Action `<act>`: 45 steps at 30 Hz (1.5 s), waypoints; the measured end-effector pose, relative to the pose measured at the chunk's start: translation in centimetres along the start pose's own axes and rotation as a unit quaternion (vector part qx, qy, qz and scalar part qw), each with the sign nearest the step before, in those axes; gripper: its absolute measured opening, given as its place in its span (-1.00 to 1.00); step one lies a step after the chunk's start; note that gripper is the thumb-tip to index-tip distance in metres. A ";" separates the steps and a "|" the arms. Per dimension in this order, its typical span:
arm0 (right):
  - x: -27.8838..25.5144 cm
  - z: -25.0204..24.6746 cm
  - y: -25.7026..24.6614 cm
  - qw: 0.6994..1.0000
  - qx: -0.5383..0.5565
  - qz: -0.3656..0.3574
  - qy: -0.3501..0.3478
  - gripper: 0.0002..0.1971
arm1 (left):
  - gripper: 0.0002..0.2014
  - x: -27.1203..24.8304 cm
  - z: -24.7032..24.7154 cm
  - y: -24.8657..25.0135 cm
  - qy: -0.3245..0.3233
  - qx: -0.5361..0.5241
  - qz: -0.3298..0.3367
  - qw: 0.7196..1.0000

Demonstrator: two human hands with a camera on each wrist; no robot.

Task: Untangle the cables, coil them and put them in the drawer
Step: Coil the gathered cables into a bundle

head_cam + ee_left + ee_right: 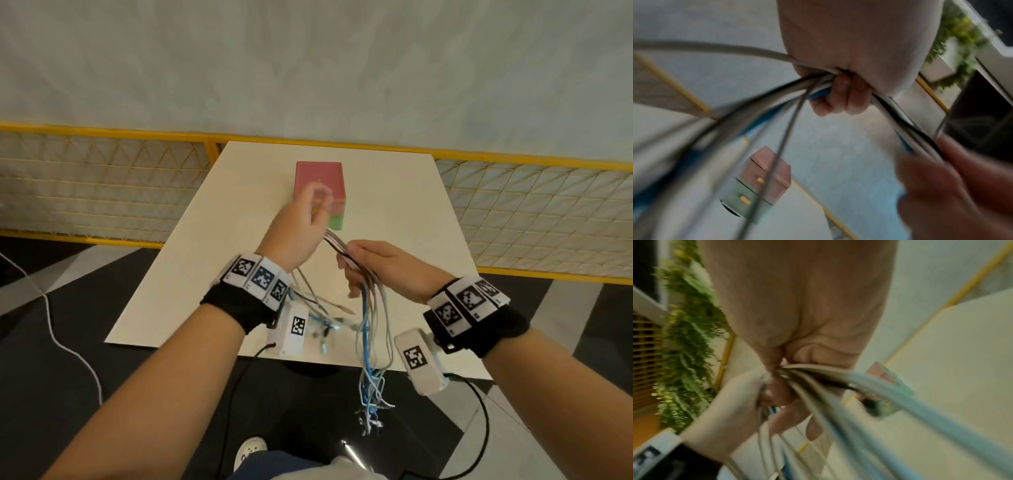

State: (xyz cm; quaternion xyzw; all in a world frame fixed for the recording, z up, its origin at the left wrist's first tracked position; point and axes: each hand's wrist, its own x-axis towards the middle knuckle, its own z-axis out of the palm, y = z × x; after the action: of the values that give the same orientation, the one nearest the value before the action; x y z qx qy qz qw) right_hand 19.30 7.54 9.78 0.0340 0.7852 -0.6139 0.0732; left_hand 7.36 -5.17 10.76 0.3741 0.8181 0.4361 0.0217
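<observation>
A bundle of grey, blue, white and black cables stretches between both hands above the white table. My left hand grips the upper stretch, fingers curled round the cables. My right hand grips the bundle a little lower, fingers curled round the cables. Long ends hang past the table's front edge, and a few plugs lie on the table under my left wrist. The pink and green drawer box stands behind my left hand with its drawers shut.
A yellow mesh fence runs behind and beside the table. A white cord lies on the dark floor at the left. Black leads trail from both wrist cameras. My shoe shows below the table's front edge.
</observation>
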 end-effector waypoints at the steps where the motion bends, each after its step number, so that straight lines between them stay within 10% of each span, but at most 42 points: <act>1: -0.5 -0.1 0.8 1.000 0.008 -0.008 -0.022 -0.67 | -0.78 0.4 -0.4 -0.2 0.024 -0.028 -0.005 0.999; 7: 0.0 0.3 3.6 0.991 -0.130 -0.015 0.022 -0.71 | -0.80 1.1 -2.2 0.0 0.070 -0.087 0.009 0.994; 11: 2.1 0.2 3.0 0.931 -0.343 -0.001 0.127 -0.70 | -0.83 0.3 -2.3 0.2 0.068 -0.060 0.031 0.995; 17: 1.7 0.7 2.1 0.998 -0.038 0.049 -0.002 -0.63 | -0.89 1.1 -4.3 -2.9 0.143 -0.112 -0.071 0.981; 22: 1.2 0.6 2.2 0.982 -0.179 0.059 -0.002 -0.73 | -0.87 0.5 -4.0 -4.9 0.130 -0.059 -0.086 0.986; 27: 1.6 0.4 0.2 0.940 -0.331 -0.007 0.078 -0.73 | -0.74 0.5 -3.5 -6.1 0.040 0.189 -0.124 0.973; 31: 2.6 1.1 -2.1 0.922 -0.385 -0.027 0.047 -0.73 | -0.65 0.1 -2.0 -0.3 -0.041 0.062 0.067 0.995; 34: 2.7 1.3 -3.7 0.932 -0.359 -0.042 0.040 -0.79 | -0.43 -0.4 -0.5 2.1 -0.176 0.060 0.026 0.982; 39: 2.1 0.0 -3.5 0.982 -0.185 -0.047 -0.003 -0.81 | -0.44 0.7 -0.9 1.1 -0.197 0.097 0.074 0.973; 45: 2.0 -1.8 -0.8 0.941 -0.328 -0.025 0.081 -0.75 | -0.55 1.4 -1.9 -0.8 -0.227 0.184 0.051 0.955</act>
State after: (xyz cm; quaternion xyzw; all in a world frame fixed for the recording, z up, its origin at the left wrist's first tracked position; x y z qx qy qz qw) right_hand 17.07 9.01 10.66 0.0382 0.9469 -0.3192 0.0006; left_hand 5.18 -5.84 11.74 0.5022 0.8375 0.1817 0.1157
